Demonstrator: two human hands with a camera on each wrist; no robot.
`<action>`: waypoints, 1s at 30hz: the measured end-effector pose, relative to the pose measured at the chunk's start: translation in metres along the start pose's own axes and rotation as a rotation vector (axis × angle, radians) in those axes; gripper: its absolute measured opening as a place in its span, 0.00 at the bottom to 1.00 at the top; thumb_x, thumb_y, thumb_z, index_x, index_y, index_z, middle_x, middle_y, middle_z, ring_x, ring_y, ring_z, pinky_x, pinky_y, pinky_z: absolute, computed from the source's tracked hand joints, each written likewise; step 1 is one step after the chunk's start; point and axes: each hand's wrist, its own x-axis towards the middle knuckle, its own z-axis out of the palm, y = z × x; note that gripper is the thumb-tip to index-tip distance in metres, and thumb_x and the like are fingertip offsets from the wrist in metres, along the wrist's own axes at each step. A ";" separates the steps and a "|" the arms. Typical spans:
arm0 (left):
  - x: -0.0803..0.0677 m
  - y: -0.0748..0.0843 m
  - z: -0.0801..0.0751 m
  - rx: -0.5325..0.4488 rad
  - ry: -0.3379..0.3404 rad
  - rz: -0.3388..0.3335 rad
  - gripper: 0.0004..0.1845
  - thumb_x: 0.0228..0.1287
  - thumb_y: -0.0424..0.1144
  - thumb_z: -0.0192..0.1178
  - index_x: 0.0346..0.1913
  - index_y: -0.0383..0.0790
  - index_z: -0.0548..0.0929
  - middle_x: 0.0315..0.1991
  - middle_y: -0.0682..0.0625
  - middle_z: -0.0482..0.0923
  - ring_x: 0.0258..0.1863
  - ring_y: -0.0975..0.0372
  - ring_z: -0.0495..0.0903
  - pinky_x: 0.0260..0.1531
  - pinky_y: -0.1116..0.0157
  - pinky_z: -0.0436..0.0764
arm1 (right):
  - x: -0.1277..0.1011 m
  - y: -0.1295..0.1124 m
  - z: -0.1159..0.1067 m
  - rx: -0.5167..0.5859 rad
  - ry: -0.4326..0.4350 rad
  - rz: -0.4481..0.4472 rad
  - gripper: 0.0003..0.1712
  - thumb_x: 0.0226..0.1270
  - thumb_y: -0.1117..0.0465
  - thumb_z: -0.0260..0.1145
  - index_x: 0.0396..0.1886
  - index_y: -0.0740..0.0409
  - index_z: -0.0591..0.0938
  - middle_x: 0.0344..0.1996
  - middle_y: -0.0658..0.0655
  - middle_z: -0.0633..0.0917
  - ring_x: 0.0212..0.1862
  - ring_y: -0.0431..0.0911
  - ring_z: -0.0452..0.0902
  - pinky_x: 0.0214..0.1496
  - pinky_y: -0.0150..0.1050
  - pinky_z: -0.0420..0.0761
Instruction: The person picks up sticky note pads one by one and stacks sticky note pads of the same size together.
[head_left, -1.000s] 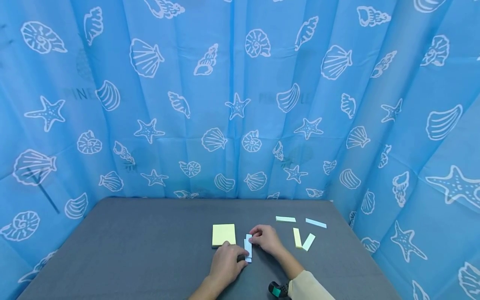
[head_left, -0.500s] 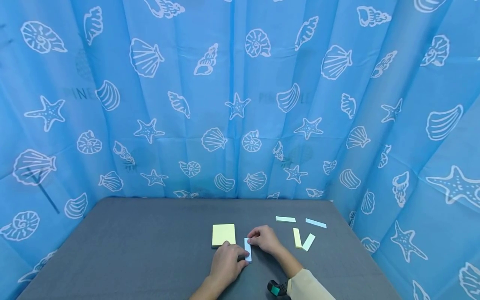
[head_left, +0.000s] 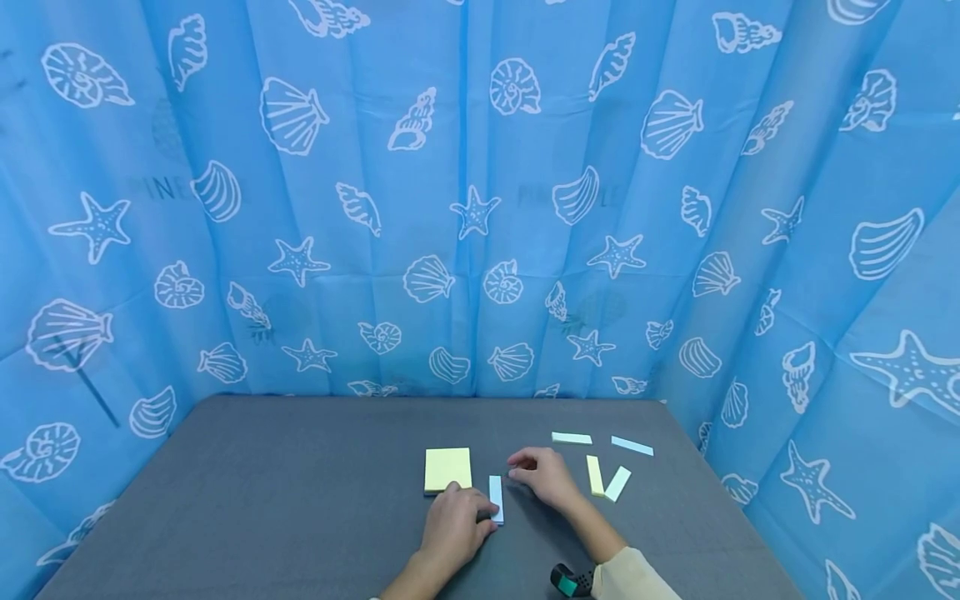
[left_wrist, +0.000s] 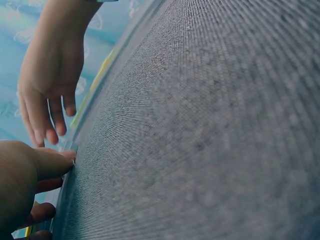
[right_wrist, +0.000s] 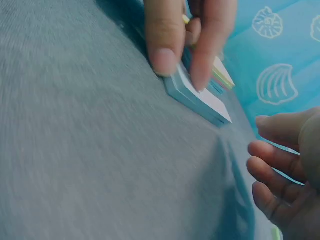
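Observation:
A narrow stack of light blue sticky notes (head_left: 496, 493) lies lengthwise on the table. My left hand (head_left: 453, 527) holds its near end, the thumb against the end face and a finger on top, as the right wrist view shows with the stack (right_wrist: 207, 101) close up. Just right of the stack, my right hand (head_left: 546, 477) hovers with relaxed fingers and holds nothing. In the right wrist view a gap separates that hand (right_wrist: 287, 165) from the stack. A square yellow sticky-note pad (head_left: 447, 468) lies beside the left fingertips, with a darker layer beneath its yellow top.
To the right lie a pale green strip pad (head_left: 572, 438), a blue strip pad (head_left: 632, 446), a yellow strip pad (head_left: 595, 476) and another pale green strip (head_left: 617, 483). Grey cloth (head_left: 300, 483) covers the table. A blue shell-print curtain (head_left: 465, 317) hangs behind it.
A second light blue piece, offset on top a second ago, came level with the stack half a second ago. My right hand has since let go and moved right. The left hand stays put.

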 end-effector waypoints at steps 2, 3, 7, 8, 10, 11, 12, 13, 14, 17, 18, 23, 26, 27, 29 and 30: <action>0.000 0.000 0.000 0.002 0.006 0.000 0.09 0.47 0.46 0.76 0.34 0.55 0.91 0.33 0.63 0.84 0.28 0.68 0.71 0.29 0.66 0.72 | 0.001 0.003 -0.005 -0.029 0.053 0.012 0.06 0.61 0.68 0.69 0.39 0.62 0.86 0.32 0.50 0.85 0.36 0.45 0.79 0.38 0.42 0.78; 0.000 0.000 0.000 0.001 0.008 -0.001 0.09 0.47 0.46 0.76 0.34 0.55 0.91 0.33 0.63 0.84 0.28 0.68 0.71 0.29 0.66 0.71 | 0.002 0.005 -0.008 -0.048 0.077 0.025 0.06 0.61 0.68 0.69 0.39 0.61 0.86 0.33 0.50 0.85 0.36 0.46 0.80 0.39 0.43 0.78; 0.000 -0.001 0.000 0.000 0.028 0.012 0.09 0.46 0.46 0.77 0.34 0.55 0.91 0.33 0.64 0.84 0.28 0.67 0.72 0.29 0.66 0.72 | 0.007 0.015 -0.020 -0.177 0.150 0.068 0.09 0.62 0.65 0.69 0.42 0.61 0.86 0.36 0.53 0.85 0.41 0.50 0.81 0.44 0.49 0.78; 0.000 -0.001 0.000 -0.004 0.031 0.014 0.09 0.46 0.45 0.77 0.33 0.55 0.91 0.33 0.64 0.84 0.28 0.67 0.72 0.30 0.66 0.72 | 0.008 0.018 -0.023 -0.212 0.164 0.075 0.10 0.62 0.64 0.70 0.43 0.61 0.86 0.37 0.55 0.85 0.43 0.52 0.80 0.46 0.50 0.77; -0.001 -0.002 0.001 -0.008 0.039 0.021 0.09 0.46 0.45 0.77 0.33 0.55 0.91 0.33 0.64 0.84 0.29 0.67 0.72 0.30 0.66 0.73 | 0.010 0.025 -0.029 -0.293 0.183 0.093 0.12 0.62 0.62 0.70 0.45 0.61 0.86 0.41 0.58 0.85 0.47 0.56 0.79 0.49 0.54 0.75; -0.001 -0.002 0.001 -0.011 0.042 0.022 0.09 0.46 0.45 0.77 0.33 0.55 0.91 0.33 0.64 0.84 0.29 0.67 0.72 0.30 0.66 0.73 | 0.012 0.028 -0.032 -0.326 0.190 0.106 0.14 0.62 0.61 0.71 0.46 0.61 0.86 0.42 0.60 0.84 0.49 0.58 0.78 0.51 0.56 0.74; -0.002 -0.001 0.001 -0.012 0.043 0.022 0.09 0.46 0.45 0.77 0.33 0.55 0.91 0.34 0.64 0.84 0.29 0.67 0.72 0.30 0.66 0.73 | 0.013 0.032 -0.034 -0.360 0.194 0.119 0.15 0.61 0.60 0.71 0.47 0.61 0.85 0.44 0.61 0.84 0.50 0.59 0.77 0.51 0.58 0.72; -0.002 -0.001 0.001 -0.012 0.046 0.024 0.09 0.45 0.45 0.77 0.33 0.55 0.91 0.34 0.63 0.84 0.29 0.67 0.72 0.30 0.66 0.73 | 0.014 0.035 -0.036 -0.391 0.195 0.135 0.17 0.61 0.59 0.71 0.48 0.60 0.85 0.46 0.62 0.84 0.52 0.60 0.75 0.52 0.59 0.71; -0.002 -0.001 0.001 -0.012 0.053 0.026 0.09 0.45 0.45 0.77 0.33 0.55 0.91 0.34 0.63 0.84 0.29 0.67 0.72 0.30 0.66 0.73 | 0.014 0.037 -0.037 -0.421 0.198 0.154 0.18 0.61 0.58 0.71 0.50 0.60 0.85 0.48 0.63 0.83 0.53 0.61 0.74 0.52 0.60 0.69; -0.002 -0.001 0.001 -0.010 0.057 0.024 0.09 0.45 0.45 0.77 0.33 0.55 0.91 0.33 0.64 0.84 0.29 0.67 0.72 0.30 0.66 0.73 | 0.016 0.043 -0.040 -0.478 0.184 0.213 0.23 0.62 0.54 0.70 0.54 0.60 0.83 0.54 0.65 0.80 0.57 0.63 0.70 0.54 0.62 0.66; -0.002 -0.001 0.001 -0.014 0.053 0.020 0.09 0.45 0.45 0.77 0.33 0.55 0.91 0.33 0.64 0.84 0.29 0.67 0.72 0.30 0.66 0.73 | 0.016 0.044 -0.041 -0.490 0.177 0.227 0.24 0.62 0.53 0.70 0.55 0.60 0.82 0.56 0.66 0.79 0.58 0.64 0.69 0.55 0.63 0.65; -0.002 0.000 0.001 -0.021 0.049 0.015 0.09 0.45 0.45 0.77 0.33 0.55 0.91 0.33 0.64 0.84 0.29 0.67 0.73 0.30 0.66 0.73 | 0.017 0.049 -0.041 -0.528 0.121 0.279 0.27 0.64 0.50 0.68 0.58 0.61 0.80 0.61 0.69 0.74 0.63 0.67 0.64 0.59 0.66 0.60; -0.002 0.000 0.000 -0.024 0.057 0.025 0.09 0.45 0.44 0.77 0.33 0.55 0.91 0.33 0.64 0.84 0.30 0.67 0.73 0.30 0.66 0.73 | 0.018 0.050 -0.041 -0.530 0.097 0.286 0.27 0.65 0.50 0.67 0.58 0.61 0.80 0.61 0.69 0.75 0.64 0.66 0.65 0.61 0.67 0.59; -0.003 0.000 0.000 -0.026 0.057 0.028 0.09 0.45 0.44 0.77 0.33 0.55 0.91 0.33 0.64 0.84 0.29 0.67 0.73 0.30 0.67 0.73 | 0.018 0.051 -0.041 -0.528 0.092 0.283 0.27 0.65 0.50 0.67 0.58 0.61 0.80 0.60 0.69 0.75 0.64 0.65 0.66 0.61 0.66 0.59; -0.003 0.000 0.000 -0.028 0.055 0.026 0.09 0.45 0.44 0.77 0.33 0.55 0.91 0.33 0.64 0.84 0.30 0.67 0.73 0.30 0.67 0.73 | 0.018 0.051 -0.041 -0.516 0.091 0.265 0.25 0.64 0.51 0.68 0.56 0.61 0.81 0.58 0.67 0.77 0.63 0.64 0.68 0.61 0.66 0.60; -0.003 0.000 0.000 -0.029 0.055 0.025 0.09 0.45 0.44 0.77 0.33 0.55 0.91 0.33 0.64 0.84 0.30 0.67 0.73 0.30 0.66 0.73 | 0.018 0.051 -0.041 -0.510 0.091 0.251 0.24 0.63 0.52 0.69 0.55 0.61 0.82 0.57 0.67 0.78 0.62 0.63 0.69 0.61 0.65 0.61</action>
